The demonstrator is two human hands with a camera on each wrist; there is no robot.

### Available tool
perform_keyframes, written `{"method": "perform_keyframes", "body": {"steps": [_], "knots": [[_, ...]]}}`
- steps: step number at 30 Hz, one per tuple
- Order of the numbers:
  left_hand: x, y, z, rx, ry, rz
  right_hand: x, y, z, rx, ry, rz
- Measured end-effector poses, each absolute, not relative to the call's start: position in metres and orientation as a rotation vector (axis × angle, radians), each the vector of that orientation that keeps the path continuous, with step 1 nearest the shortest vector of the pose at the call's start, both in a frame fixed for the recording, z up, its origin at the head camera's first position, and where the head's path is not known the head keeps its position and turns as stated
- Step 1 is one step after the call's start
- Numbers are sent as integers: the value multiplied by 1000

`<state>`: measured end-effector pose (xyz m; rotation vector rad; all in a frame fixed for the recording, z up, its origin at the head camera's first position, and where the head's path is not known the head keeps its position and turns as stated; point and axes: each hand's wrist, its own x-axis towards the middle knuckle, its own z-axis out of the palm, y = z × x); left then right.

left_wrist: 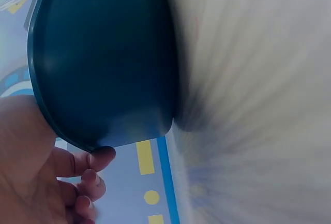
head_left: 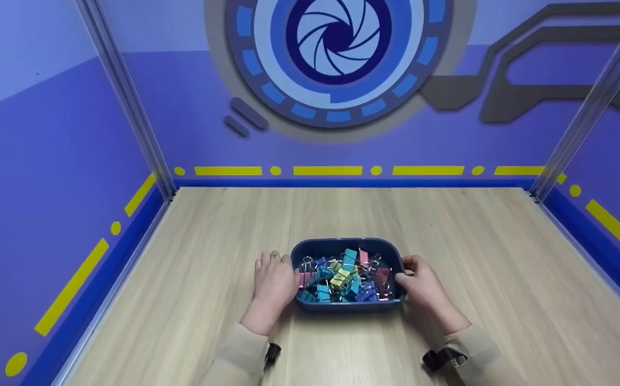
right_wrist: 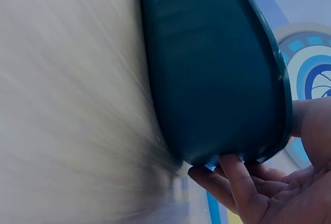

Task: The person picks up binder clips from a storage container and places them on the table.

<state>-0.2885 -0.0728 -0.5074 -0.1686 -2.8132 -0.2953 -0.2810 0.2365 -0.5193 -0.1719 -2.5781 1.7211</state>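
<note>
A dark blue, round-cornered plastic bin (head_left: 344, 307) stands on the wooden table, filled with binder clips (head_left: 341, 277) in teal, yellow, pink, red and blue. At its left end, my left hand (head_left: 276, 281) holds the rim, the thumb side over the edge. In the left wrist view, the fingers (left_wrist: 95, 180) curl loosely beside the bin's outer wall (left_wrist: 103, 63). The opposite end is gripped by my right hand (head_left: 423, 284), thumb over the rim. The right wrist view shows its fingertips (right_wrist: 232, 169) against the outside wall (right_wrist: 212, 74).
The pale wood-grain tabletop (head_left: 224, 230) spreads around the bin. Blue-purple panels (head_left: 170, 107) with yellow dashes enclose the back and both sides. Metal posts (head_left: 127, 102) rise at the back corners. Dark straps with cameras (head_left: 441, 358) sit on the sleeved wrists.
</note>
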Motion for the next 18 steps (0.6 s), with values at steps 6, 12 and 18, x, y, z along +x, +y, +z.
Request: {"method": "perform_keyframes", "body": {"steps": [6,12,18], "knots": [[-286,-69,-507,-164,-2767,-310,-280,237,-518,-136,-2579,1707],[-286,-67,-510,-156,-2748,-283,-280,238,-519,-110,-2621,1629],[-286,-66,-509,-139,-2784,-291,-280,239,-519,-99,-2638,1608]]}}
